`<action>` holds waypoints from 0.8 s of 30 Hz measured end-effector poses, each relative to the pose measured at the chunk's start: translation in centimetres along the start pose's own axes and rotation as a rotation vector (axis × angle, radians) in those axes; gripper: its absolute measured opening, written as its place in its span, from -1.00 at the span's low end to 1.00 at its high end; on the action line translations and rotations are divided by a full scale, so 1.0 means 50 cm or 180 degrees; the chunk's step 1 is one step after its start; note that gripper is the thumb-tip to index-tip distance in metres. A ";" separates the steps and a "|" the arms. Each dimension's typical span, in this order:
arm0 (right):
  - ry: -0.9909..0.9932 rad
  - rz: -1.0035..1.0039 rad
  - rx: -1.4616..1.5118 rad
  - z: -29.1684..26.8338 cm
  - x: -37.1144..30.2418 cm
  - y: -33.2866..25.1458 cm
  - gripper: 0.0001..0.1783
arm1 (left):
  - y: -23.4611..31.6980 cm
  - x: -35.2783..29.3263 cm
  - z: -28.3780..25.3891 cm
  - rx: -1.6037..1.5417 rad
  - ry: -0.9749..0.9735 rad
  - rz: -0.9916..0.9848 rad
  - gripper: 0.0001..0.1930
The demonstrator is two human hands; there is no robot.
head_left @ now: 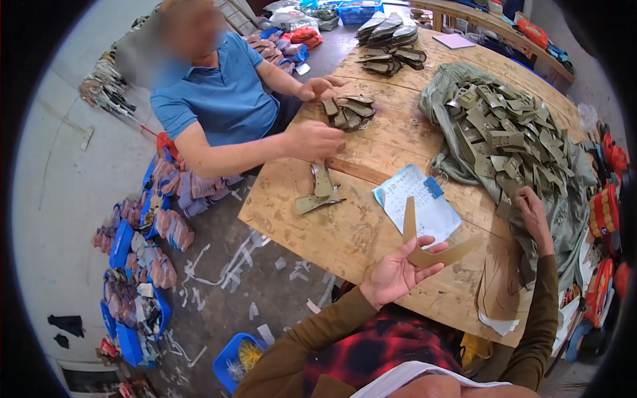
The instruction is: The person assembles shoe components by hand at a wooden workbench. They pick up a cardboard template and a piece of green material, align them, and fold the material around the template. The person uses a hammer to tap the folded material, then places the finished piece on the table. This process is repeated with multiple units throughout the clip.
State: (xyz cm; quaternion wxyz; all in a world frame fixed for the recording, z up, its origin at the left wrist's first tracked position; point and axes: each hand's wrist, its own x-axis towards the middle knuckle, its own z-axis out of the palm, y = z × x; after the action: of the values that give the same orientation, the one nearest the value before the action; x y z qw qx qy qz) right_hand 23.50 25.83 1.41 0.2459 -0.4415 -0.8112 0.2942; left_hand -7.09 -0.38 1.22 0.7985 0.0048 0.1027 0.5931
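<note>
— Your left hand [391, 275]: what does it hold?
— One angled olive piece [422, 257]; palm up, fingers partly curled around it, above the near edge of the surface [361, 235].
— Your right hand [532, 209]?
— Fingers bent at the loose pile [507, 139] by the right edge; you cannot confirm a closed grip.
— How far along are you?
— Judged partway: grouped bundles [391, 30] lie toward the far edge; your large pile is ungrouped.

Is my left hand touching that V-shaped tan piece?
Touching. The head view shows the V-shaped tan piece held near its bend in your left hand.
</note>
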 end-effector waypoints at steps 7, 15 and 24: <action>0.0647 0.0970 0.3076 0.047 -0.078 -0.108 -0.74 | 0.021 -0.002 0.025 -0.0049 -0.0020 0.0163 -0.54; 0.0404 0.0301 -0.0542 0.249 -0.223 -0.246 -0.51 | 0.076 0.020 0.032 0.0474 0.0286 0.0958 -0.57; -0.0151 0.0195 -0.0930 0.272 -0.286 -0.283 -0.60 | 0.051 0.012 0.012 0.0345 0.0554 0.0504 -0.58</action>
State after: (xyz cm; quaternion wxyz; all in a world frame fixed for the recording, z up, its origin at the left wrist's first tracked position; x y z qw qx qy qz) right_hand 13.44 3.78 -0.36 0.1507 -0.4900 -0.8372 0.1907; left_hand -9.25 1.01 2.03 0.7358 0.0045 0.2028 0.6461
